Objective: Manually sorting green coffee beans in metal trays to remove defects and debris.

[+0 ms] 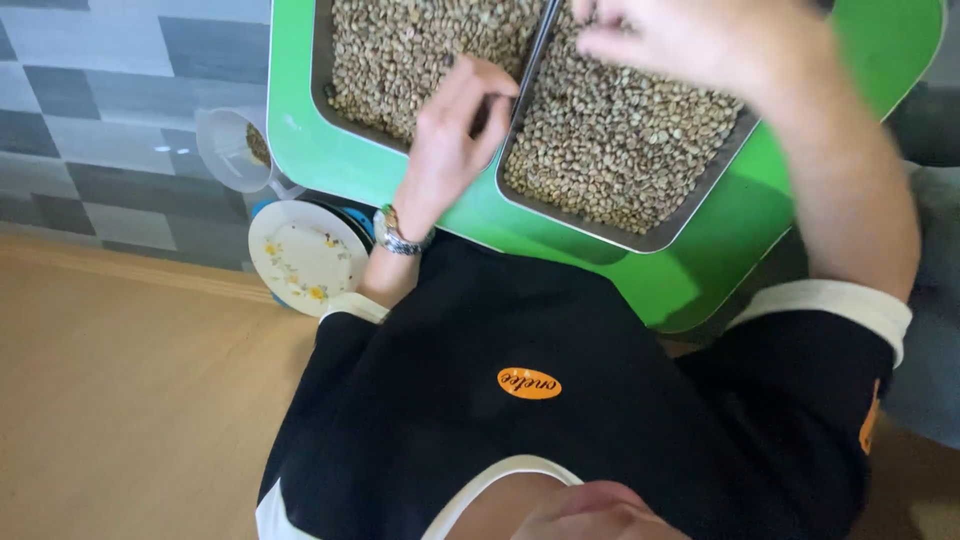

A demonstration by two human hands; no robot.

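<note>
Two metal trays sit side by side on a green table (pixel 700 270), both filled with pale greenish coffee beans. My left hand (pixel 455 135), with a metal watch on its wrist, rests where the left tray (pixel 322 85) meets the right tray (pixel 625 238). Its fingers are curled together against the shared rim, and I see nothing in them. My right hand (pixel 665 40) is blurred above the beans (pixel 620 140) of the right tray. Its fingertips are drawn together near the top edge of the view, and whether they pinch a bean is unclear.
A clear plastic jug (pixel 232 150) with a few beans in it stands left of the table. Below the jug a white flowered plate (pixel 305 258) lies on something blue. Grey wall tiles and a tan floor fill the left side. My black shirt covers the lower middle.
</note>
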